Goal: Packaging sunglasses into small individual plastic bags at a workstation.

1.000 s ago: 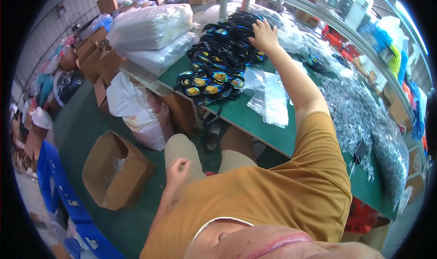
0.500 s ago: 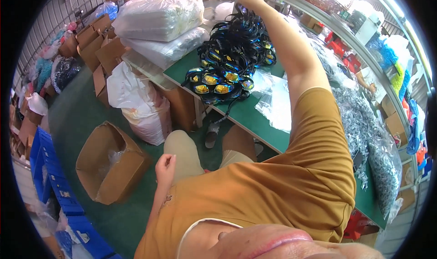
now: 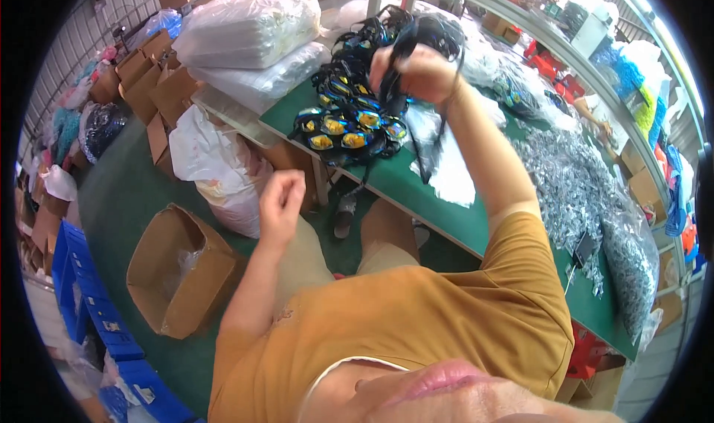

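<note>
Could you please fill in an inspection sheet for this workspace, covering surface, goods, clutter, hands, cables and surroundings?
Surface: green tabletop, largely covered.
Job's things: pile of black goggles with yellow-blue lenses; clear plastic bags beside it.
Clutter: heap of silvery-grey pieces on the table's right side; dark flat device at its near edge.
Hands: right hand grips a black-strapped item, motion-blurred; left hand raised near the lap, fingers curled, nothing seen in it.
Cables: thin pale line by the device, possibly a cord; too small to tell.
Surroundings: open cardboard box, white sack and blue bins on the left.
</note>
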Motion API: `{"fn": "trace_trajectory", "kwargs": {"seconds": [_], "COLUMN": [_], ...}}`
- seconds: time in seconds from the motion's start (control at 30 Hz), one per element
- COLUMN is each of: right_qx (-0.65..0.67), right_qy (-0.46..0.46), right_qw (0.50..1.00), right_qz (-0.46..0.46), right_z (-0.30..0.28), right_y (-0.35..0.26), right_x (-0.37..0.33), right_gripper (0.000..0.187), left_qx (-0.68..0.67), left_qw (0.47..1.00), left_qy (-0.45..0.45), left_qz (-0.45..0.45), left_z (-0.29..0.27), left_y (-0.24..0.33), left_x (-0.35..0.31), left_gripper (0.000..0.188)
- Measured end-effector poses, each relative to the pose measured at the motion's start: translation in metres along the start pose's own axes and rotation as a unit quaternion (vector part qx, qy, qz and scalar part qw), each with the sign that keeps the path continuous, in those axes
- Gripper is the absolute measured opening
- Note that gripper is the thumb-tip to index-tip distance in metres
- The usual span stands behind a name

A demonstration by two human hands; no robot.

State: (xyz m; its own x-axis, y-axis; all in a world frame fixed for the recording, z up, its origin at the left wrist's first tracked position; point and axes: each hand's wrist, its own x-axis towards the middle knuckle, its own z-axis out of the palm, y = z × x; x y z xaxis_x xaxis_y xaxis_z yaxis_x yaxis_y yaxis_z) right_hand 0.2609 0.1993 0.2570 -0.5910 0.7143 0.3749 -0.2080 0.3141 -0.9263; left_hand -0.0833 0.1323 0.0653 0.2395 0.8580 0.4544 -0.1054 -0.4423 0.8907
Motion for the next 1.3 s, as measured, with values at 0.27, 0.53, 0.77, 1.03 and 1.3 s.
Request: {"fn": "trace_trajectory", "kwargs": {"seconds": [0.27,0.53,0.77,1.03,1.3], "right_qx": [0.155,0.402,0.214,-0.355,-0.683], "right_qy": [0.001,0.122,0.406,0.459,0.434], "right_qw": [0.984,0.907,0.881,0.806,0.521], "right_qz": [0.083,0.037,0.117,0.117,0.273], "right_z": [0.095,0.183,0.188,0.11,-0.087], "right_y": [0.105,0.134,0.125,0.072,0.066], "right_x": [-0.091,-0.175,-0.226,-0.258,-0.323], "right_gripper": [0.045,0.053,0.026,0.028,0.026], "left_qx": [0.187,0.388,-0.225,-0.457,-0.367], "left_qw": [0.878,0.857,0.871,0.726,0.799], "left_qy": [-0.294,-0.153,-0.362,-0.282,-0.246], "left_qz": [0.328,0.304,-0.246,-0.43,-0.409], "left_z": [0.072,0.052,0.093,0.124,0.131], "left_y": [0.107,0.072,0.029,0.014,0.016], "left_x": [0.058,0.046,-0.034,-0.052,-0.052], "left_gripper": [0.047,0.031,0.05,0.032,0.039]}}
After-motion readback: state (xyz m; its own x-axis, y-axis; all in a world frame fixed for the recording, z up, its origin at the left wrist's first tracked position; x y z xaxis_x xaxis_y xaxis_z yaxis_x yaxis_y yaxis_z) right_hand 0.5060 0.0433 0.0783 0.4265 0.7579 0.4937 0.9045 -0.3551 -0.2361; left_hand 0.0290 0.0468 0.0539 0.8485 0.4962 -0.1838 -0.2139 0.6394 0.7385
